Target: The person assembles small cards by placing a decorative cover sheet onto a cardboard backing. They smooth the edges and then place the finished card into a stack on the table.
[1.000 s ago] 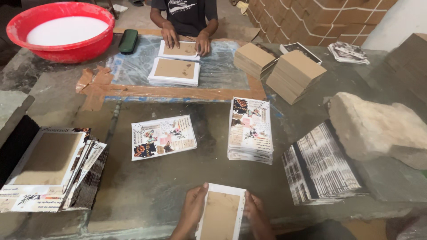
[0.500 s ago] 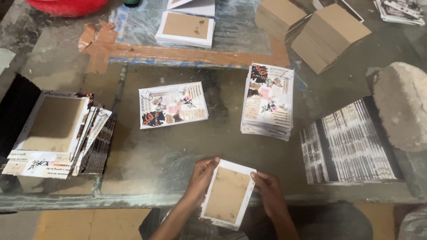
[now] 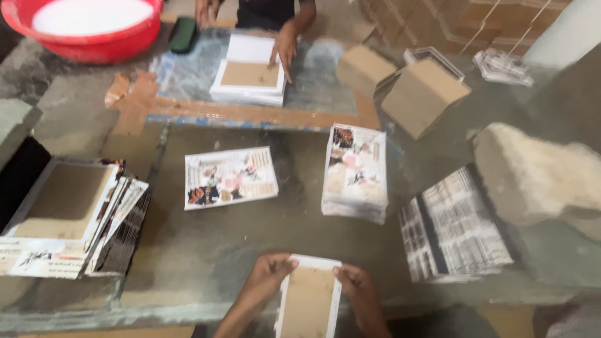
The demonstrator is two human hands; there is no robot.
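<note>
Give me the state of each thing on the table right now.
Left hand: gripping the card's left edge.
Right hand: gripping its right edge.
Brown-faced card: held, white border showing.
Printed sheet: lying flat, alone.
Printed stack: piled, face up.
Red basin: holding something white.

A small hand-assembly workshop: printed card stacks (image 3: 354, 172), cardboard boxes (image 3: 423, 95) and a glue basin (image 3: 87, 25) crowd the worktable (image 3: 206, 250)

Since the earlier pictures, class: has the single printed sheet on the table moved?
No. The printed sheet lies left of the printed stack as before; only the camera shifted.
</note>
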